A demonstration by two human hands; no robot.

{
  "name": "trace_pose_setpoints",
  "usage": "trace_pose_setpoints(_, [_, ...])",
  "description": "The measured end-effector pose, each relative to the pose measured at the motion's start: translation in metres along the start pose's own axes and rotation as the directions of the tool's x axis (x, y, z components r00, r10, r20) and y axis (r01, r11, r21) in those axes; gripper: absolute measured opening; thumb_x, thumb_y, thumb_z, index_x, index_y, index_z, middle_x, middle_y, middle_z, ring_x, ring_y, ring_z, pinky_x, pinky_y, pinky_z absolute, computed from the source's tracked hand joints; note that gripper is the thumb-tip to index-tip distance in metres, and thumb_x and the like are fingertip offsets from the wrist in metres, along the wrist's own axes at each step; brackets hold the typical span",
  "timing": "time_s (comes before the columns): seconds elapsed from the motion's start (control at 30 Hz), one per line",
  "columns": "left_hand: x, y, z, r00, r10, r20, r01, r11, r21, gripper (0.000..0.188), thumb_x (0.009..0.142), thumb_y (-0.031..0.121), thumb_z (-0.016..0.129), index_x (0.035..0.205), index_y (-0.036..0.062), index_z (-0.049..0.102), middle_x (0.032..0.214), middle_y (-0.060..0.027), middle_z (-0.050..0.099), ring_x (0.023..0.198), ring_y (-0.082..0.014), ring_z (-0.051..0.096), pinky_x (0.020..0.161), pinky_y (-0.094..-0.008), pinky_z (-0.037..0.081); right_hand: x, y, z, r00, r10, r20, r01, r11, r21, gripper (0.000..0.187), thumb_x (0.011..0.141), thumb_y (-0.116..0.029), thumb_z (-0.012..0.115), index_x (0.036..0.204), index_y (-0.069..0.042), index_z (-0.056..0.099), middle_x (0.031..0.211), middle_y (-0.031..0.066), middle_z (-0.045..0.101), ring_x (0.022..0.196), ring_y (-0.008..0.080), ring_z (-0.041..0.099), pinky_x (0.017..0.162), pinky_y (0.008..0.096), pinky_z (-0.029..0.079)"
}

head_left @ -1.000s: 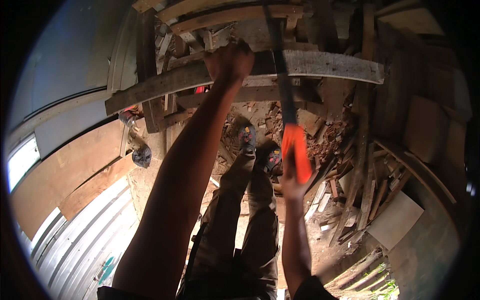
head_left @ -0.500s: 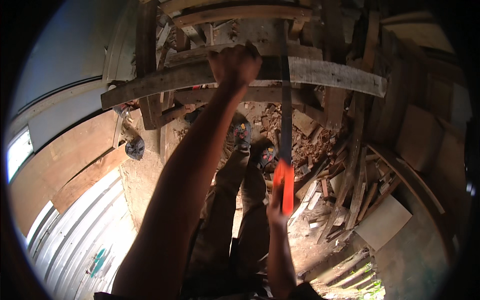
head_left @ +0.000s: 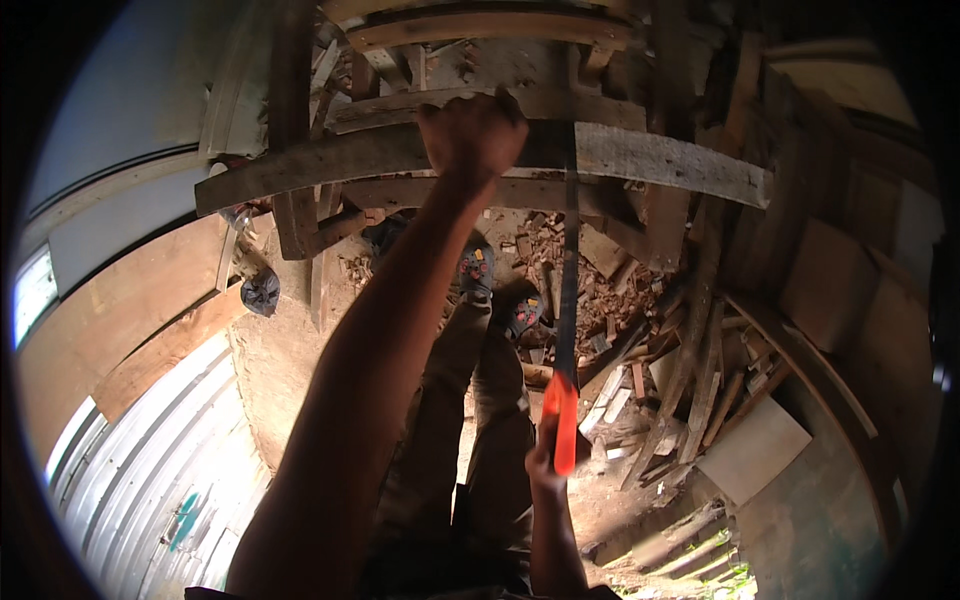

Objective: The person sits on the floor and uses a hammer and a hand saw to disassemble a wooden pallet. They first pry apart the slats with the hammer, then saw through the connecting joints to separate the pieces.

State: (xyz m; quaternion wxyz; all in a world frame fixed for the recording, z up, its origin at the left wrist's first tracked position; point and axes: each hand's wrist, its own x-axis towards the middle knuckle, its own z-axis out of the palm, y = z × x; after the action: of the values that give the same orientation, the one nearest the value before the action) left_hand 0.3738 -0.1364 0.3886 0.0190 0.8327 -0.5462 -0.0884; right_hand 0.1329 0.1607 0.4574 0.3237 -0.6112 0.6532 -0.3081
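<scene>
A wooden plank point(head_left: 670, 155) lies crosswise over a rough timber frame ahead of me. My left hand point(head_left: 473, 140) is closed over the plank left of its middle, pressing it down. In my right hand point(head_left: 546, 450), low and nearer my body, is the orange handle of a handsaw point(head_left: 568, 300). The saw's long dark blade runs away from me and meets the plank right of my left hand, where the wood turns from shadowed to pale. The cut itself is too dark to make out.
Beneath the frame the ground is strewn with wood chips and offcuts point(head_left: 555, 235). Several loose boards point(head_left: 700, 390) lean at the right, near a pale square panel point(head_left: 755, 450). Corrugated metal sheeting point(head_left: 150, 490) and a plywood board point(head_left: 130, 310) stand at the left. My shoes are below the plank.
My right hand has drawn the handsaw back toward my body, so its handle sits lower. The left hand stays on the plank. The view has shifted slightly.
</scene>
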Motion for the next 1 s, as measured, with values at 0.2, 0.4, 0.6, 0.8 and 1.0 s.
trace_pose_setpoints(0.2, [-0.001, 0.009, -0.006, 0.997, -0.032, 0.07, 0.033, 0.999, -0.004, 0.053, 0.099, 0.032, 0.034, 0.065, 0.0094, 0.069, 0.064, -0.0123, 0.068, 0.066, -0.0273, 0.068, 0.088, -0.0494, 0.039, 0.125, -0.023, 0.05, 1.0, -0.02, -0.008, 0.02, 1.0, -0.011, 0.024, 0.083, -0.007, 0.064, 0.064, -0.005, 0.051, 0.053, 0.0084, 0.048, 0.041, 0.0286, 0.05, 0.043, 0.0372, 0.039])
trace_pose_setpoints(0.4, [-0.002, 0.003, 0.0, 1.0, -0.005, 0.015, 0.005, 1.0, -0.002, 0.052, 0.098, 0.032, 0.035, 0.065, 0.0103, 0.069, 0.063, -0.0121, 0.068, 0.064, -0.0271, 0.068, 0.086, -0.0486, 0.04, 0.003, 0.01, 0.001, 0.987, -0.136, 0.081, 0.146, 0.98, -0.135, 0.016, 0.091, -0.011, 0.06, 0.087, 0.003, 0.067, 0.072, 0.0125, 0.066, 0.054, 0.0266, 0.063, 0.045, 0.0312, 0.044])
trace_pose_setpoints(0.6, [-0.001, 0.008, 0.005, 0.999, 0.011, -0.032, -0.01, 0.999, 0.036, 0.053, 0.098, 0.032, 0.036, 0.063, 0.0107, 0.068, 0.064, -0.0138, 0.068, 0.062, -0.0275, 0.067, 0.083, -0.0486, 0.041, 0.104, -0.006, 0.043, 0.989, -0.125, 0.075, 0.136, 0.977, -0.167, 0.017, 0.085, -0.009, 0.063, 0.07, -0.004, 0.058, 0.061, 0.0076, 0.058, 0.046, 0.0257, 0.057, 0.041, 0.0335, 0.04])
trace_pose_setpoints(0.8, [-0.004, -0.002, 0.011, 0.996, 0.028, -0.079, -0.026, 0.999, 0.019, 0.051, 0.098, 0.032, 0.037, 0.062, 0.0105, 0.068, 0.063, -0.0136, 0.068, 0.062, -0.0278, 0.067, 0.083, -0.0498, 0.041, 0.038, -0.001, 0.017, 0.998, -0.01, 0.06, 0.008, 0.999, 0.033, 0.021, 0.093, -0.014, 0.055, 0.083, 0.005, 0.057, 0.081, 0.0132, 0.063, 0.057, 0.0186, 0.063, 0.047, 0.031, 0.044])
trace_pose_setpoints(1.0, [-0.002, 0.003, 0.007, 0.999, 0.01, -0.049, -0.008, 0.999, 0.034, 0.05, 0.097, 0.032, 0.038, 0.064, 0.009, 0.068, 0.064, -0.0132, 0.068, 0.063, -0.0288, 0.068, 0.086, -0.0513, 0.04, 0.042, 0.008, 0.026, 1.0, 0.006, 0.006, -0.006, 0.997, 0.072, 0.022, 0.094, -0.008, 0.055, 0.1, 0.011, 0.063, 0.077, 0.0077, 0.068, 0.053, 0.0067, 0.054, 0.046, 0.0245, 0.038])
